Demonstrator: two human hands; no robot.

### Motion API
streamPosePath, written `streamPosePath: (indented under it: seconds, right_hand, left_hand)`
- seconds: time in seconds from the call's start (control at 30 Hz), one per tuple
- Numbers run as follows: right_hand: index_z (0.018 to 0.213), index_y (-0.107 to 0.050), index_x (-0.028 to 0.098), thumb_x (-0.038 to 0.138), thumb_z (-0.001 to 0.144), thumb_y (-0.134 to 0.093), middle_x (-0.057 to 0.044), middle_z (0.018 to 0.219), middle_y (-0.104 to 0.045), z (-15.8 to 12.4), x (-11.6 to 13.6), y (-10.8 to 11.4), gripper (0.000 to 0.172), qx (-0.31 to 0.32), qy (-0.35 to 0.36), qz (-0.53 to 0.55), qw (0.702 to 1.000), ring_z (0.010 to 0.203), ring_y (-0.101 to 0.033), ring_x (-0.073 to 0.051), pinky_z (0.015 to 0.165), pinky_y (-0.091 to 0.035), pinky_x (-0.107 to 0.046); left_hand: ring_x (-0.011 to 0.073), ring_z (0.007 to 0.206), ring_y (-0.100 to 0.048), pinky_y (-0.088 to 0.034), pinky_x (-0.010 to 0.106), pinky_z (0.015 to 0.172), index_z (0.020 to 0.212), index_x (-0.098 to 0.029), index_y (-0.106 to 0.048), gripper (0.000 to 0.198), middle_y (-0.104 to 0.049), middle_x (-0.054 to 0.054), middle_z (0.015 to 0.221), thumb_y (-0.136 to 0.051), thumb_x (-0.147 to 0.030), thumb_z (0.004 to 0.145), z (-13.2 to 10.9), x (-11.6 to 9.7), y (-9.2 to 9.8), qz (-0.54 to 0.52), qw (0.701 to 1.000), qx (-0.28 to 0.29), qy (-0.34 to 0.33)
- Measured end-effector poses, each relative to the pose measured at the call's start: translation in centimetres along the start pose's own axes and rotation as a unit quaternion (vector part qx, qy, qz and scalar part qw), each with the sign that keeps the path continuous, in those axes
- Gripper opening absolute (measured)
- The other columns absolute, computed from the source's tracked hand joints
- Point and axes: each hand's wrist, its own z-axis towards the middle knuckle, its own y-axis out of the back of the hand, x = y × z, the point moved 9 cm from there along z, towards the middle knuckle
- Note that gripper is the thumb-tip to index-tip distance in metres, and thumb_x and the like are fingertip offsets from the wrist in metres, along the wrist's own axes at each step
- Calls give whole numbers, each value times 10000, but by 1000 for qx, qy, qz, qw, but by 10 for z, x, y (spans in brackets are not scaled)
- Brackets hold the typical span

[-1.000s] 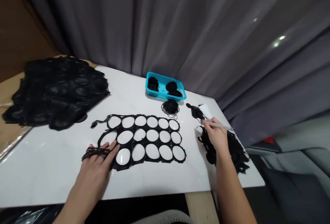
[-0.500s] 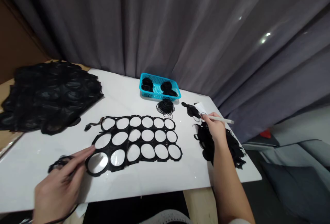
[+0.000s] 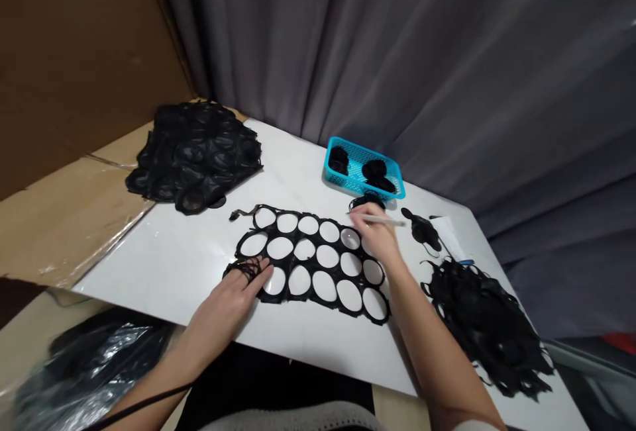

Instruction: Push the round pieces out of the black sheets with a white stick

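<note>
A black rubbery sheet with rows of large round holes lies flat on the white table. At its near left corner, my left hand rests its fingertips on the sheet and keeps a bunch of thin black rings looped in its curled fingers. My right hand is closed around a slim whitish pen-like tool above the sheet's far right part. Just behind that hand is a pile of thin black rings, partly hidden by it. The tool's tip is too small to make out.
A blue plastic basket with black ring bundles stands at the back. Stacked black sheets lie left, and a heap of black scraps right. A black piece lies beside white paper. Grey curtain hangs behind.
My right hand has moved left from the scrap heap to the sheet with the tool. My left hand's fingers now press on the sheet's near left corner. The view has swung left.
</note>
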Motion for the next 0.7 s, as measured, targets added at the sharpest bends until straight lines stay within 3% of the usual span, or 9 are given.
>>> streamPosePath:
  seconds: [0.1,0.17,0.23,0.7]
  right_hand:
    - [754,-630,221,292,866,-641,-50,1017,-704,-37,45,-82,133,202,8,142,969,947,-655,-202,843,-489,-337]
    - [737,-607,222,267,862,-667,-37,1002,-699,-54,66,-116,146,250,20,181,951,954,-661,-192,866,-495,-332]
    - [715,-576,220,243,858,-675,-29,975,-692,-63,74,-133,175,260,26,186,947,938,-659,-185,864,-494,-327]
    - [714,-551,214,207,876,-656,-27,917,-683,-61,69,-137,193,243,8,148,959,907,-660,-180,843,-488,-313]
  left_hand:
    - [265,1247,-611,-520,430,1041,1470,-189,-527,657,-554,129,1482,-350,41,880,2,-3,-2,12,1000,8,-5]
    - [276,1235,-616,-519,430,1029,1477,-179,-515,640,-563,147,1468,-358,27,892,4,-5,-2,29,999,12,-13]
    - [280,1219,-624,-523,425,1012,1487,-162,-496,628,-583,162,1439,-366,20,900,5,-7,-3,49,998,18,-27]
    - [281,1289,-579,-426,466,1099,1424,-149,-541,548,-636,151,1372,-382,14,926,7,-15,5,60,996,-6,-62]
